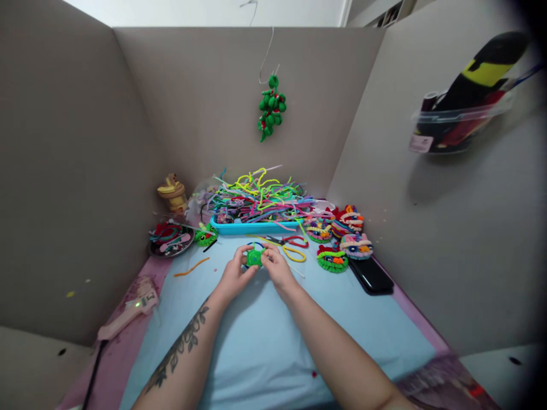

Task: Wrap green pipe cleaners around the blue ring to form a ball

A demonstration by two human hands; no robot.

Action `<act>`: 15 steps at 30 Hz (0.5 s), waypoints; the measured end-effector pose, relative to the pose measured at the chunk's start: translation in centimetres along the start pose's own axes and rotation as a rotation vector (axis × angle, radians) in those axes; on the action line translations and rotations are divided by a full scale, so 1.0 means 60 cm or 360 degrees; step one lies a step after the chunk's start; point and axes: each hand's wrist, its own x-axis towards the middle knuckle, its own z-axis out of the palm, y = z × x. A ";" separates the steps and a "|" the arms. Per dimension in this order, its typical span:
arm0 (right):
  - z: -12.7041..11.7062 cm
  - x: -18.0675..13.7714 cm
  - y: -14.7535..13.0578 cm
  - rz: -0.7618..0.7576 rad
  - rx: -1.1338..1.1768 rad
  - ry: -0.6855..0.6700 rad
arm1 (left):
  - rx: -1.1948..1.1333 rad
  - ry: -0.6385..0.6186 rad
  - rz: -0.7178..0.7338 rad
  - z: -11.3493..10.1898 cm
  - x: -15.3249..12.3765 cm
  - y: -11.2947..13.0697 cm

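Note:
My left hand [234, 274] and my right hand [276, 266] meet over the light blue mat [265, 336], both pinched on a small green pipe-cleaner piece [254, 257] held between the fingertips. A blue loop shows at the piece's top edge. Just beyond my right hand lie scissors with red handles [290, 241] and a yellow pipe-cleaner loop [294, 254].
A teal tray [252, 228] piled with coloured pipe cleaners stands at the back. Several finished fuzzy figures [342, 236] sit to the right beside a black phone [371, 275]. A pink glue gun [130, 310] lies left, near a dish of scraps [171, 238]. A green ornament [270, 108] hangs on the wall.

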 end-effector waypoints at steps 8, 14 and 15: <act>-0.003 0.002 -0.003 0.0107 0.0076 0.0008 | 0.0025 0.0038 0.0007 0.000 0.001 -0.003; 0.001 0.003 0.010 0.0163 0.0208 0.0151 | 0.0099 0.0077 0.0055 0.010 -0.002 -0.008; 0.001 0.004 0.012 0.0184 0.0216 0.0148 | 0.0088 0.0111 0.0049 0.010 -0.002 -0.009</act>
